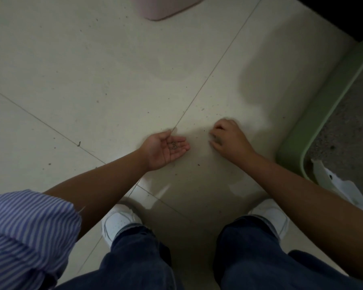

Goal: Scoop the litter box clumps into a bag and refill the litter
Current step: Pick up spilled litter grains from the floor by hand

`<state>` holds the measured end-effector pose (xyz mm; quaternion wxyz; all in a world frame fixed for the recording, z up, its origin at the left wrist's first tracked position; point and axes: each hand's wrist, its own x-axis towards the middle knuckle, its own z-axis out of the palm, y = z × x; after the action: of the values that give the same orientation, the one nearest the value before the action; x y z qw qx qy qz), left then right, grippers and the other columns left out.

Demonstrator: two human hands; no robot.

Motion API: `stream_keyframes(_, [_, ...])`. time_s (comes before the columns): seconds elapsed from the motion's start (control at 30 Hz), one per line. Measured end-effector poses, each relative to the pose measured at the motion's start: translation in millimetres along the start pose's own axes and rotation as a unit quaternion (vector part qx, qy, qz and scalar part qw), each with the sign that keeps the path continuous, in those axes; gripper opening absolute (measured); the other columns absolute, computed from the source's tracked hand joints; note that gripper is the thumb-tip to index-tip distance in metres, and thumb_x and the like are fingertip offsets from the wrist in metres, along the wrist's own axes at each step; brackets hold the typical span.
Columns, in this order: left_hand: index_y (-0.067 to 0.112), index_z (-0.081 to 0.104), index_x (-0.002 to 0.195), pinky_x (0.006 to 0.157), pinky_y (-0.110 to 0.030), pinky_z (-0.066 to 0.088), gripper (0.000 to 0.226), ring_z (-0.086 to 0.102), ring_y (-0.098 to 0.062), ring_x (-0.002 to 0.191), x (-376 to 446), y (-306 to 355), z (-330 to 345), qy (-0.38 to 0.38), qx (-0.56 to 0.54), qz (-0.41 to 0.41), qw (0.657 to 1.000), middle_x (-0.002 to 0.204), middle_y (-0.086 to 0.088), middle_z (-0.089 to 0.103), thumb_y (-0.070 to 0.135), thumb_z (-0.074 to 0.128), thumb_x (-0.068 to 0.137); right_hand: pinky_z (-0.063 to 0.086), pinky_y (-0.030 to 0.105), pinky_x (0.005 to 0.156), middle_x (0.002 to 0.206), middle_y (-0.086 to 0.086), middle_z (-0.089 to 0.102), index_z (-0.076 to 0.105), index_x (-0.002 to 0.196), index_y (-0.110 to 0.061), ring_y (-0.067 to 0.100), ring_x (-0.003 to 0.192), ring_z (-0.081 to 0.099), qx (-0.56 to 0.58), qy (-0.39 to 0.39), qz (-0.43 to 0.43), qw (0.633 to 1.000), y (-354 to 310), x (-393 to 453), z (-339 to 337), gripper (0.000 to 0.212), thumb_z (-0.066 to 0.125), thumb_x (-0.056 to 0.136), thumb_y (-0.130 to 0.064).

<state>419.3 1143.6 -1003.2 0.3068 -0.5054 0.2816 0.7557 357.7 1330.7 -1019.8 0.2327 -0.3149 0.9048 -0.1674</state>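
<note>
A green litter box (314,114) sat at the far right edge of the view, w/ a thick rounded rim and grey speckled litter (348,114) inside. Only its left wall and near corner showed; the rest ran out of view. A white plastic bag (340,189) lay crumpled at the box's near corner, partly over the rim and partly hidden behind the right forearm.

Left of the box was pale tiled floor (82,70), glossy, w/ thin grout lines crossing diagonally and dark litter specks scattered about. The left hand (166,148), well left of the box, was cupped palm up w/ fingers relaxed, a small pile of litter grains (174,145) resting in the palm. The right hand (228,139), between the left hand and the box, was palm down close to the floor, fingers curled in a pinch; what it held was too small and blurred to tell.

A pink rounded bin (164,7) stood far up-left from the box, cut off by the top edge. Much bare floor lay between. Nearer the viewer: white shoes, dark jeans, a striped blue sleeve.
</note>
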Motion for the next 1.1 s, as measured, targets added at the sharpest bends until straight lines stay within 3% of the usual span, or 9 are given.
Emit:
stream_keyframes(0.17, [-0.002, 0.073, 0.057, 0.054, -0.023, 0.057, 0.072, 0.071, -0.02, 0.057, 1.7, 9.0, -14.1, -0.013, -0.015, 0.034, 0.999, 0.062, -0.013, 0.07, 0.031, 0.026, 0.1, 0.051, 0.026, 0.058, 0.061, 0.015, 0.062, 0.065, 0.056, 0.003, 0.032, 0.054, 0.061, -0.044, -0.02, -0.048, 0.998, 8.9, -17.2, 3.7, 0.027, 0.05, 0.076, -0.008])
stream_keyframes(0.27, [-0.002, 0.073, 0.058, 0.057, -0.025, 0.057, 0.071, 0.071, -0.019, 0.058, 2.1, 10.2, -17.8, -0.02, -0.015, 0.045, 0.999, 0.063, -0.012, 0.071, 0.031, 0.027, 0.1, 0.039, 0.026, 0.068, 0.063, 0.015, 0.064, 0.067, 0.06, 0.002, 0.03, 0.057, 0.063, -0.036, 0.005, -0.035, 0.999, 10.2, -23.3, -1.2, 0.033, 0.043, 0.076, -0.016])
stream_keyframes(0.4, [-0.001, 0.073, 0.057, 0.058, -0.025, 0.057, 0.07, 0.07, -0.019, 0.057, 1.7, 9.5, -16.1, -0.024, -0.008, 0.046, 0.999, 0.062, -0.012, 0.07, 0.032, 0.028, 0.1, 0.048, 0.031, 0.074, 0.091, 0.02, 0.063, 0.067, 0.095, 0.002, 0.036, 0.083, 0.061, -0.011, 0.052, 0.113, 0.992, 3.2, -25.1, -12.8, 0.031, 0.06, 0.076, -0.022])
stream_keyframes(0.53, [0.0, 0.073, 0.055, 0.056, -0.024, 0.057, 0.069, 0.07, -0.018, 0.056, 1.7, 10.8, -12.0, -0.021, -0.002, 0.047, 0.999, 0.061, -0.011, 0.069, 0.033, 0.03, 0.099, 0.037, 0.026, 0.093, 0.123, 0.015, 0.047, 0.053, 0.123, -0.002, 0.027, 0.112, 0.049, 0.026, -0.034, 0.197, 0.98, -1.4, -31.4, -5.0, 0.041, 0.06, 0.087, -0.02])
stream_keyframes(0.7, [-0.002, 0.071, 0.065, 0.056, -0.025, 0.057, 0.062, 0.07, -0.019, 0.056, 0.0, 9.8, -7.7, -0.014, 0.004, 0.041, 0.999, 0.061, -0.013, 0.069, 0.032, 0.031, 0.099, 0.045, 0.033, 0.086, 0.104, 0.025, 0.061, 0.065, 0.104, 0.009, 0.035, 0.097, 0.059, 0.021, 0.026, 0.175, 0.984, 3.4, -27.3, 9.8, 0.024, 0.059, 0.086, -0.005])
stream_keyframes(0.8, [-0.003, 0.06, 0.083, 0.056, -0.024, 0.057, 0.048, 0.07, -0.019, 0.056, -1.9, 9.1, -5.8, -0.012, 0.012, 0.032, 0.999, 0.061, -0.012, 0.069, 0.032, 0.031, 0.099, 0.053, 0.025, 0.053, 0.064, 0.021, 0.064, 0.069, 0.066, 0.006, 0.032, 0.054, 0.064, -0.012, 0.062, 0.122, 0.99, 5.7, -24.2, 11.9, 0.003, 0.068, 0.065, 0.003])
stream_keyframes(0.87, [-0.002, 0.058, 0.084, 0.056, -0.023, 0.057, 0.046, 0.07, -0.018, 0.056, -2.5, 8.5, -4.4, -0.012, 0.011, 0.027, 0.999, 0.06, -0.011, 0.069, 0.033, 0.031, 0.099, 0.046, 0.017, 0.039, 0.049, 0.014, 0.058, 0.066, 0.051, 0.0, 0.026, 0.037, 0.057, -0.049, 0.025, 0.084, 0.995, 5.7, -21.3, 11.9, 0.012, 0.074, 0.047, 0.007])
stream_keyframes(1.0, [-0.002, 0.058, 0.084, 0.055, -0.022, 0.057, 0.046, 0.07, -0.018, 0.056, -4.5, 6.9, -2.1, -0.018, 0.01, 0.022, 1.0, 0.06, -0.01, 0.069, 0.033, 0.032, 0.098, 0.041, 0.014, 0.035, 0.045, 0.012, 0.056, 0.06, 0.046, -0.003, 0.024, 0.035, 0.055, -0.066, -0.029, 0.07, 0.995, 11.4, -17.8, 13.5, 0.028, 0.083, 0.035, 0.01])
stream_keyframes(1.1, [-0.003, 0.058, 0.085, 0.056, -0.022, 0.057, 0.047, 0.07, -0.018, 0.056, -4.3, 7.9, -0.8, -0.018, 0.007, 0.025, 1.0, 0.06, -0.011, 0.069, 0.034, 0.032, 0.098, 0.039, 0.014, 0.034, 0.044, 0.012, 0.053, 0.057, 0.045, -0.003, 0.025, 0.032, 0.053, -0.093, -0.012, 0.041, 0.995, 8.7, -14.2, 8.3, 0.012, 0.066, 0.051, 0.003])
